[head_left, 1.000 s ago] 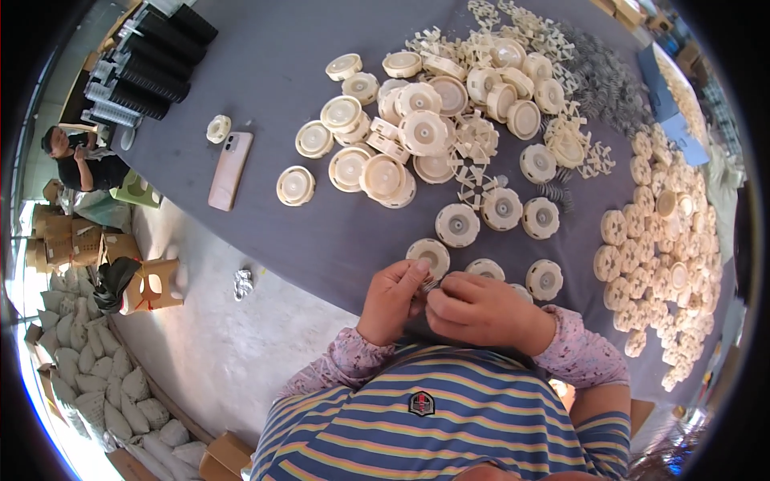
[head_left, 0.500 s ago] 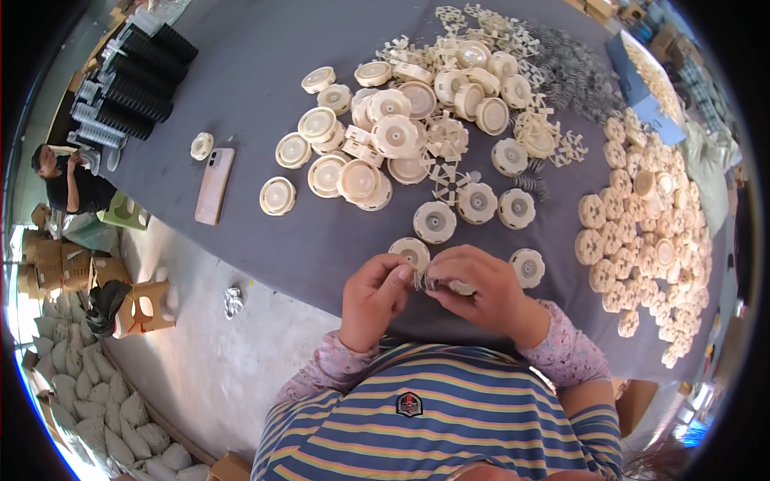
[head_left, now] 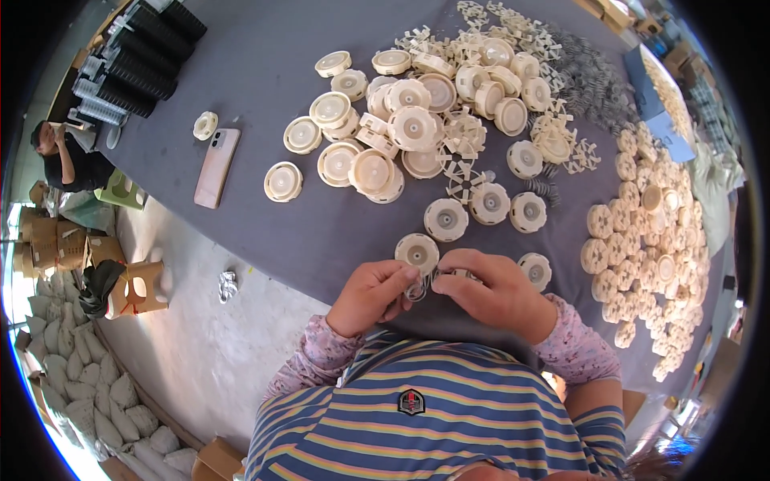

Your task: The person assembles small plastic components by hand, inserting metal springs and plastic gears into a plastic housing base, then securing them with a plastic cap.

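My left hand pinches a thin metal coil spring between thumb and fingers, near the table's front edge. Close beside it, my right hand has its thumb and fingertips drawn together at a bit of the same wire; whether it grips a separate spring is too small to tell. Just beyond the fingers lies a cream round cap with a hollow centre. Another cap is partly hidden under my right hand, and one more cap lies to its right.
Farther back spreads a heap of cream caps, with clawed cream pieces and grey springs behind. Many small cream rings cover the right side, near a blue box. A phone lies left; another person sits beyond.
My fingertips have moved slightly apart, and more of the coiled wire now shows under my left fingers. The whole view has shifted a little.
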### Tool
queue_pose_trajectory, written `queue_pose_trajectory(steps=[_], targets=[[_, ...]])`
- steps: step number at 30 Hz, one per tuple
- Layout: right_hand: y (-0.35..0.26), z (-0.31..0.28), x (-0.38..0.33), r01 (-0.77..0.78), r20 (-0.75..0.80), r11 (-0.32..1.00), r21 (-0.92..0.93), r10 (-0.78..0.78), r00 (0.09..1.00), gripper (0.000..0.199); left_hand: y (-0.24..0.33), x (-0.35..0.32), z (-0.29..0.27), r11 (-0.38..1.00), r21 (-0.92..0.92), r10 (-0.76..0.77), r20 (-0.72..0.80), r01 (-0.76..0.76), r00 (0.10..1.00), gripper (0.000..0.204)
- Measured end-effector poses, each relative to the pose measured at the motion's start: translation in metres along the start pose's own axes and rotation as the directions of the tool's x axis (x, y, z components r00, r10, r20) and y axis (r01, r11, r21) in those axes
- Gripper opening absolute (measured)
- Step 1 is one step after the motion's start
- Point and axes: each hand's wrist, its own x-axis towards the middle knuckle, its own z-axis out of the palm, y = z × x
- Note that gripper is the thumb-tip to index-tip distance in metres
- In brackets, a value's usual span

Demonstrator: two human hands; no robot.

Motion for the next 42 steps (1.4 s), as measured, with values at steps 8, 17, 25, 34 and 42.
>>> queue_pose_trajectory(steps=[8, 17, 25, 34, 42], targets=[[-0.004, 0.022, 0.005, 0.236, 0.046, 0.969, -0.067, -0.233, 0.971, 0.032, -0.006, 0.018, 0.011, 0.967, 0.147, 0.247, -0.364, -0.206, 0.898, 0.037], [0.021, 0.025, 0.008, -0.219, 0.033, 0.971, -0.093, 0.223, 0.974, 0.034, 0.042, 0.019, -0.01, 0.816, -0.434, 0.134, -0.5, -0.381, 0.856, 0.041], [0.05, 0.019, 0.062, -0.477, 0.022, 0.877, -0.056, 0.478, 0.878, 0.025, 0.047, 0.067, -0.037, 0.223, 0.974, 0.918, -0.194, -0.046, 0.345, 0.038], [0.077, 0.058, 0.094, -0.455, 0.141, 0.876, -0.159, 0.477, 0.868, 0.044, -0.009, 0.02, -0.056, 0.222, 0.961, 0.905, -0.14, -0.166, 0.401, 0.039], [0.063, 0.015, 0.076, -0.306, 0.08, 0.952, -0.003, 0.305, 0.949, 0.034, -0.024, -0.018, -0.046, 0.678, 0.677, 0.635, -0.344, -0.286, 0.692, 0.058]])
